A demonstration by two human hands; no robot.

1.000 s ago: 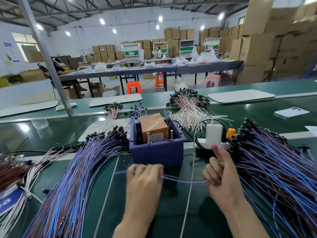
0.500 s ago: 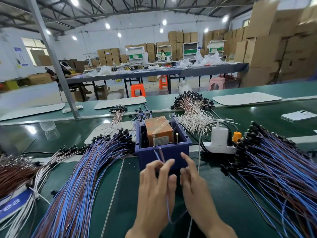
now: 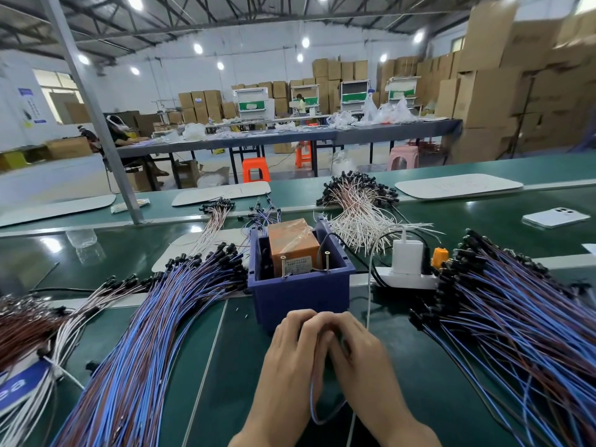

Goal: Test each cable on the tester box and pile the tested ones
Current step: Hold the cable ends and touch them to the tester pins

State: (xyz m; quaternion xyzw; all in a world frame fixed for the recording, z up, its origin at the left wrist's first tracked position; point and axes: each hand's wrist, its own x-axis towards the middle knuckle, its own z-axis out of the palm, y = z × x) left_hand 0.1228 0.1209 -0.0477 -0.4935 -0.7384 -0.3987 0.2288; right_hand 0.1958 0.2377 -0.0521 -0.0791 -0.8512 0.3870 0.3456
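Note:
The tester box is a blue plastic bin holding an orange unit, with two metal screws standing at its front rim. My left hand and my right hand meet just in front of the box, fingers curled together round one blue-and-brown cable. The cable hangs in a loop between my wrists; its ends are hidden inside my fingers. A big fan of blue and brown cables lies to the left. Another big heap of the same cables lies to the right.
A white power strip with a charger and an orange plug sits right of the box. White cables lie behind it, brown and white cables at far left. A white phone rests at the far right on the green belt.
My hands came together from apart, reached toward the box's front rim, then drew back slightly and closed round the cable. The cable went from stretched straight to a hanging loop.

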